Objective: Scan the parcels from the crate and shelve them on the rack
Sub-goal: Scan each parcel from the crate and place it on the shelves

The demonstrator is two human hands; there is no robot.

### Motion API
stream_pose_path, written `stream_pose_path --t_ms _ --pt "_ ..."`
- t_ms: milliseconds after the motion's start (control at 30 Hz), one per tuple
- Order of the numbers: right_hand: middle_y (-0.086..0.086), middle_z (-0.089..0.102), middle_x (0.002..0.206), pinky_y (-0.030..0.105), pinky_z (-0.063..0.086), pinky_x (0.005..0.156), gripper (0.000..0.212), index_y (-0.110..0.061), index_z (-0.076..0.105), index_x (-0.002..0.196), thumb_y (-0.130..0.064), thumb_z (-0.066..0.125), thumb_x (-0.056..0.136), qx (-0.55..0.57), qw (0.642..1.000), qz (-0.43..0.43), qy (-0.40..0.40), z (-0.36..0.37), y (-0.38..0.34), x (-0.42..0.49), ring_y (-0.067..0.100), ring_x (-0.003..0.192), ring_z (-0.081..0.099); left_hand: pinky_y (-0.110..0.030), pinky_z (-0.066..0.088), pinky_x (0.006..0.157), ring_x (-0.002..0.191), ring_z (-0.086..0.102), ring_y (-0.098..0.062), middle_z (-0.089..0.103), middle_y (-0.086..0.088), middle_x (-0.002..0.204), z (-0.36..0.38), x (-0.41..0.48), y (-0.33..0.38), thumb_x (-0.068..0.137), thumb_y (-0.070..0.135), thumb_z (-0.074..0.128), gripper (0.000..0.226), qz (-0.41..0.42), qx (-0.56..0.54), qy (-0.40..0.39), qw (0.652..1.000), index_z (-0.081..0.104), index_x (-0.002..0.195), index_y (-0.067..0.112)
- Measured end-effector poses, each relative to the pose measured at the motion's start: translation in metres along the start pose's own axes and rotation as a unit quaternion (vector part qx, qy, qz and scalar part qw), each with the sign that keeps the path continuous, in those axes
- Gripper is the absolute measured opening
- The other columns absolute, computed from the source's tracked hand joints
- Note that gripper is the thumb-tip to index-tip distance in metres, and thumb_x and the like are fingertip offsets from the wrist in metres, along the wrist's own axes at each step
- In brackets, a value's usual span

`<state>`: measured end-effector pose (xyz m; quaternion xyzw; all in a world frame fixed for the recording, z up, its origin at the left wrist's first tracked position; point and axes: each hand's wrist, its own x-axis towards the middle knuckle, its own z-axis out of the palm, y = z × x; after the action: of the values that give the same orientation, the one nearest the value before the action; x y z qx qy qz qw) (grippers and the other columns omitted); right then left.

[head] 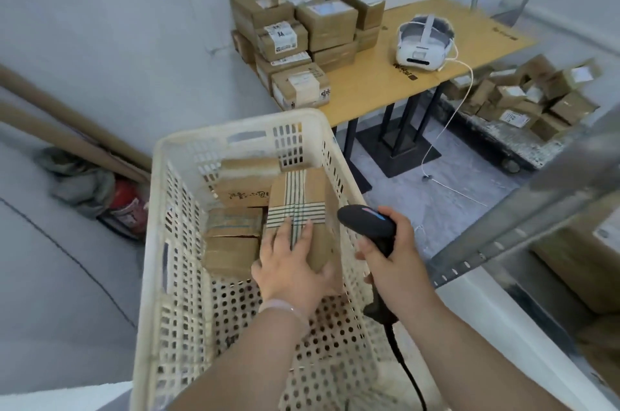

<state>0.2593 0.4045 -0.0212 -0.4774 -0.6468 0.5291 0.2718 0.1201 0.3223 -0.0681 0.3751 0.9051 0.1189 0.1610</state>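
Cardboard parcel (303, 209) under spread left hand (288, 263) — right hand (392, 263) around scanner (369, 222), cord cut off.

Plastic crate (235, 128), cardboard parcel (302, 196).

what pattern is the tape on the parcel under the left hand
Striped tape, pale with dark lines, crossing over the brown parcel; head view.

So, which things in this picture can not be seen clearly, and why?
- Label of the taped parcel, head view: not visible; the left hand lies on top.
- Crate floor under the parcels: hidden by them.
- Rack shelves: cut off at the right edge.
- Labels on the table parcels: too small to read.
- Scanner trigger: covered by the right hand.
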Motion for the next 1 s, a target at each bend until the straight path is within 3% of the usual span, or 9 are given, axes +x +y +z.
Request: stream_pose_path --t_ms 67,167,233,333,500,667,767,833,1000 --pt "-0.015 0.056 0.123 0.05 0.058 0.081 0.047 -0.054 0.039 0.123 -0.027 0.064 0.094 0.039 0.999 -0.011 0.011 -0.005 -0.017 -0.003 0.02 0.104 0.067 -0.054 0.021 0.115 0.149 0.001 -0.017 0.005 0.018 0.164 -0.037 -0.014 0.0 0.075 0.073 0.038 0.083 0.002 -0.063 0.037 0.997 0.014 0.152 0.054" --pt "-0.013 0.055 0.124 0.027 0.056 0.072 0.044 -0.062 0.039 0.118 -0.032 0.063 0.095 0.072 0.997 -0.024 0.019 -0.014 -0.044 -0.009 0.013 0.103 0.064 -0.052 0.017 0.118 0.149 0.004 -0.013 0.013 0.022 0.161 -0.084 -0.032 0.002 0.071 0.07 0.04 0.08 0.005 -0.172 0.093 0.981 0.021 0.148 0.059" --pt "-0.017 0.056 0.119 0.029 0.049 0.081 0.045 -0.072 0.037 0.105 -0.036 0.062 0.094 0.085 0.996 -0.019 0.016 -0.017 -0.061 -0.013 0.008 0.103 0.06 -0.05 0.016 0.119 0.148 0.008 -0.011 0.018 0.025 0.158 -0.108 -0.044 0.002 0.07 0.069 0.043 0.076 0.014 -0.24 0.116 0.964 0.026 0.143 0.064" --pt "-0.021 0.056 0.114 0.024 0.044 0.076 0.044 -0.07 0.04 0.101 -0.033 0.063 0.094 0.122 0.992 -0.013 0.021 -0.018 -0.082 -0.018 0.001 0.099 0.058 -0.043 0.019 0.119 0.145 0.018 -0.008 0.027 0.029 0.15 -0.134 -0.057 0.003 0.07 0.061 0.052 0.068 0.035 -0.35 0.129 0.927 0.036 0.136 0.067" --pt "-0.018 0.059 0.117 0.038 0.051 0.092 0.041 -0.071 0.044 0.102 -0.037 0.065 0.093 0.139 0.989 -0.036 0.04 -0.014 -0.107 -0.036 0.012 0.107 0.061 -0.041 0.031 0.116 0.138 0.033 -0.012 0.035 0.019 0.15 -0.16 -0.062 -0.009 0.085 0.041 0.051 0.063 0.086 -0.413 0.101 0.901 0.034 0.14 0.065" --pt "-0.022 0.056 0.122 0.034 0.05 0.085 0.04 -0.071 0.042 0.11 -0.042 0.063 0.092 0.136 0.986 -0.085 0.053 -0.01 -0.126 -0.065 0.003 0.101 0.062 -0.01 0.037 0.087 0.11 0.051 0.007 0.046 0.025 0.134 -0.172 -0.058 -0.029 0.095 0.016 0.047 0.073 0.099 -0.401 0.048 0.909 0.021 0.148 0.059" --pt "-0.023 0.057 0.121 0.031 0.049 0.082 0.04 -0.067 0.041 0.116 -0.041 0.062 0.093 0.124 0.984 -0.116 0.059 -0.003 -0.136 -0.084 0.003 0.099 0.063 -0.032 0.042 0.106 0.125 0.05 -0.014 0.047 0.007 0.146 -0.179 -0.06 -0.029 0.092 0.027 0.054 0.077 0.092 -0.319 0.072 0.941 0.014 0.157 0.039" --pt "-0.022 0.057 0.123 0.035 0.051 0.087 0.041 -0.062 0.041 0.121 -0.04 0.061 0.094 0.121 0.982 -0.132 0.06 0.003 -0.139 -0.095 0.008 0.103 0.062 -0.045 0.032 0.116 0.143 0.033 -0.025 0.033 -0.001 0.158 -0.186 -0.06 -0.027 0.09 0.047 0.057 0.089 0.089 -0.231 0.097 0.964 0.005 0.16 0.028" --pt "-0.02 0.055 0.127 0.035 0.052 0.091 0.042 -0.058 0.04 0.124 -0.033 0.06 0.096 0.12 0.978 -0.158 0.066 0.014 -0.146 -0.118 0.009 0.107 0.063 -0.048 0.02 0.119 0.149 0.013 -0.03 0.009 -0.004 0.163 -0.197 -0.068 -0.018 0.057 0.097 0.044 0.13 0.074 -0.101 0.089 0.988 -0.005 0.158 0.032"
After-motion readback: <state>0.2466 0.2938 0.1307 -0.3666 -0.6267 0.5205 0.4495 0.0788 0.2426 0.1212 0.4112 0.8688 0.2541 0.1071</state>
